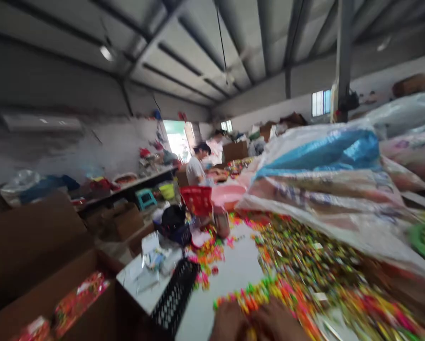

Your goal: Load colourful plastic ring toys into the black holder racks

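Head view, small multicoloured pieces [257, 294] by left hand [228, 323], right hand [279, 323], grips blurred, unclear

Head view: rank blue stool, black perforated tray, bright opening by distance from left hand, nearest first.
From the left hand:
1. Black perforated tray, to its left.
2. Blue stool, farther left and beyond.
3. Bright opening, far background.

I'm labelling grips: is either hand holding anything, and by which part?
It cannot be told: the left hand and right hand are blurred, close to small colourful pieces; no grip shows clearly.
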Tool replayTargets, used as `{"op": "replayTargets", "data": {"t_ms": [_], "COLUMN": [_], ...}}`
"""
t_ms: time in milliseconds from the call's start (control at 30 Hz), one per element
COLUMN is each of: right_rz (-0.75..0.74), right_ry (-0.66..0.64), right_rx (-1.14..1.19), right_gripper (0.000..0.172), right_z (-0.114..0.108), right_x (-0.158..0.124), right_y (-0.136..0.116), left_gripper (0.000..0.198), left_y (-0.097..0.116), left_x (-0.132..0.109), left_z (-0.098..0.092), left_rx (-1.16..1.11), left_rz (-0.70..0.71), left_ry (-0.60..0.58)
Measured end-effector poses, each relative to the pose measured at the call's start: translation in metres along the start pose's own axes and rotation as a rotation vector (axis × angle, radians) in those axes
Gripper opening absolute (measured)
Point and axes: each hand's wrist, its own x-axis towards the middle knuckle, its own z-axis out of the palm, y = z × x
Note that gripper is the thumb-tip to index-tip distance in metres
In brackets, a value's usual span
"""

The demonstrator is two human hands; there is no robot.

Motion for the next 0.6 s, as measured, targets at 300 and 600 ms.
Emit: {"op": "replayTargets", "data": {"t_ms": [300, 600], "right_rz": [0.016, 0.019], "right_ry": [-0.063, -0.051], "right_rx": [0.161, 0.227], "right_gripper": [0.028, 0.016], "right_z": [-0.003, -0.006], "right_x": [-0.016, -0.016], "right_y": [-0.001, -0.003], "left_gripper": [0.022, 0.019], "left_y": [-0.01, -0.009], "left_x": [-0.034, -0.034], "left_z": [0.024, 0.024], "left_rx": [0.027, 0.028], "left_rz": [0.107, 0.152], "left_ry": [0.097, 0.136]}}
